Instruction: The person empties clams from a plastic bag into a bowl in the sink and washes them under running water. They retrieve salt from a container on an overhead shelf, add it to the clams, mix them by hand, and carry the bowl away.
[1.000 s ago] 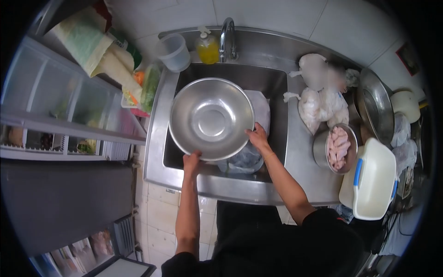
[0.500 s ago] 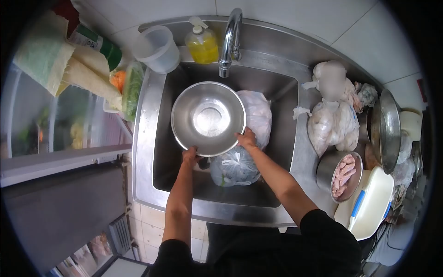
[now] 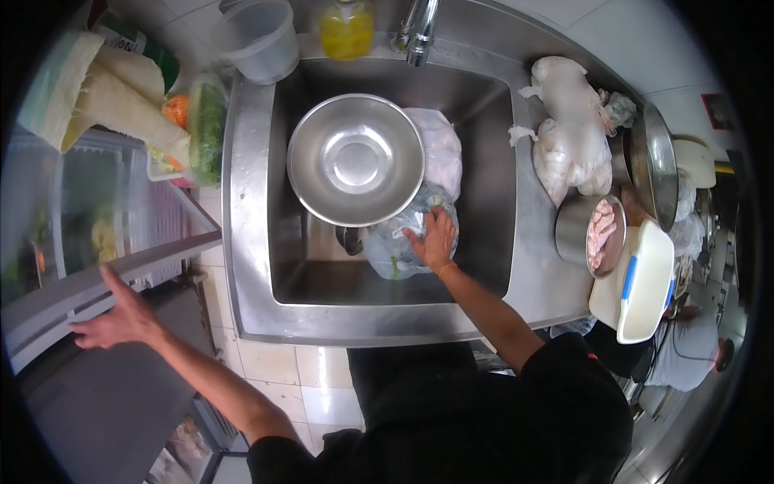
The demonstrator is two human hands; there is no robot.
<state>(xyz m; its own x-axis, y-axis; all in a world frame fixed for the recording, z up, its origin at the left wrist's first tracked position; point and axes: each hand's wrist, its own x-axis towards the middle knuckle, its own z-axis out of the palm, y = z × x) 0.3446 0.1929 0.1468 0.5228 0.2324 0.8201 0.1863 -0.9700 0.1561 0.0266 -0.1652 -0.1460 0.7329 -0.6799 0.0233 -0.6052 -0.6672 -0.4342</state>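
Note:
My left hand (image 3: 121,315) is stretched out at the far left, its fingers apart, at the edge of the fridge door (image 3: 161,248). Nothing shows in it. Over the sink, my right hand (image 3: 435,238) lies on a knotted clear plastic bag (image 3: 395,262), thumb and fingers spread across its top. Something greenish shows inside that bag. A wide stainless steel bowl (image 3: 355,161) rests in the sink, overlapping this bag and a second bag with pale contents (image 3: 439,149). Neither hand touches the bowl. A dark object (image 3: 348,239) is partly hidden beneath the bowl's rim.
Around the sink (image 3: 242,274) stand a clear plastic tub (image 3: 262,48), a yellow soap bottle (image 3: 347,32) and a tap (image 3: 421,36). At right are bagged pale meat (image 3: 576,145), a pot (image 3: 574,242) with meat pieces and a white basin (image 3: 645,282). Another person (image 3: 685,351) is in the background.
Both hands have let go of the bowl, which now sits in the sink. My left hand has swung left to the fridge door. My right hand has moved onto the knotted bag.

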